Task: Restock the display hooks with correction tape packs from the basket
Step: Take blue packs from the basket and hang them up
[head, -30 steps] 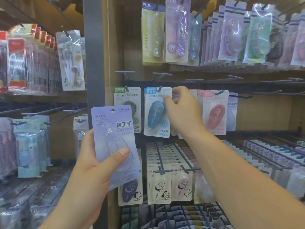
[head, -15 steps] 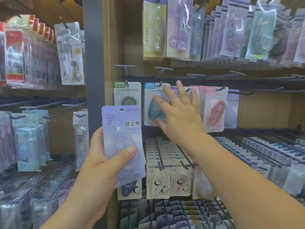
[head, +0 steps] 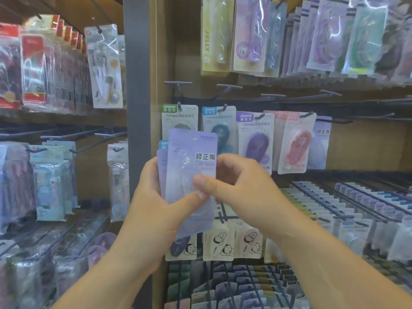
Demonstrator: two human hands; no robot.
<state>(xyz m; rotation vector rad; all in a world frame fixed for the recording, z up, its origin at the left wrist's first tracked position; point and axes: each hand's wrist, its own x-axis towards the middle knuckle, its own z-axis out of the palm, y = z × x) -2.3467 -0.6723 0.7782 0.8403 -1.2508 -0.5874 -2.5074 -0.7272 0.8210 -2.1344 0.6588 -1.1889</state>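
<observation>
- Lilac pack (head: 191, 166), pinched between my left hand (head: 156, 210) and right hand (head: 240, 188): smooth matt card, with a clear plastic blister on the front giving a soft sheen under my thumb.
- Hooks (head: 227, 86): thin dark metal rods with a matt coating.
- Back panel (head: 365, 148): warm brown wood-look board, smooth, flat finish.
- Upright post (head: 136, 85): grey, smooth, matt; metal or plastic, I can't tell.
- Purple pack (head: 255, 141) and red pack (head: 296, 143) hanging there: pale matt card backs, glossy clear plastic bubbles.
- Bags (head: 367, 34) up top right: thin clear film, crinkled, very glossy, bright glare streaks.
- Red-topped packs (head: 33, 70) on the left: shiny film wrapping too.
</observation>
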